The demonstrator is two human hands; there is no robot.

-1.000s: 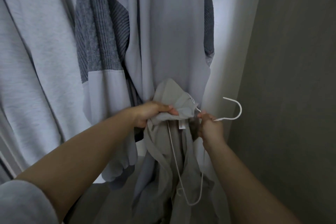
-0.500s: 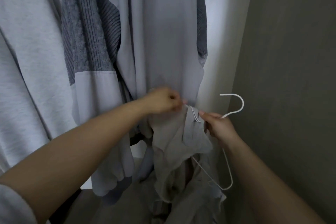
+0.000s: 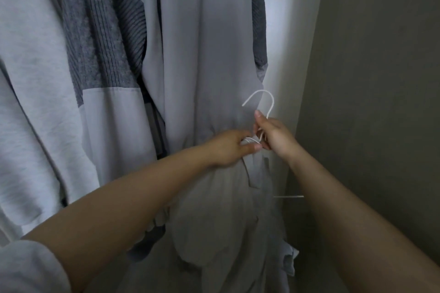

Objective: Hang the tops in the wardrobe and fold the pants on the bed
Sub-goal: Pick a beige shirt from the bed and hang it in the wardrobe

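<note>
- Head view is showing you standing close to the wardrobe, both bare forearms reaching in toward the hanging clothes.
- Your right hand (image 3: 273,137) is pinching the neck of the white wire hanger (image 3: 262,104) just under its hook, thumb pointing up along the wire; the hook is standing upright and free, not yet on any rail.
- Your left hand (image 3: 232,147) is curling its fingers around the hanger's shoulder wire and the collar of the beige top (image 3: 214,209), touching your right hand.
- The beige top is draping down from the hanger between your forearms, in front of a pale grey garment (image 3: 202,54) already hanging; a short bit of the hanger's lower bar (image 3: 288,196) is poking out at the right.
- To the left, a grey knit sweater (image 3: 95,43) and a light sweatshirt (image 3: 31,78) are hanging; the wardrobe side wall (image 3: 369,102) is closing off the right.
- The top is looking thin, light and limp, so it is likely sliding easily on smooth wire; judging by the bunching, it may not be sitting evenly on both shoulders.
- The hanger is looking springy rather than rigid, so holding at the neck, as you are doing, is giving the best control.
- Next you are probably needing to lift the hook up to the rail, which is out of view above.
</note>
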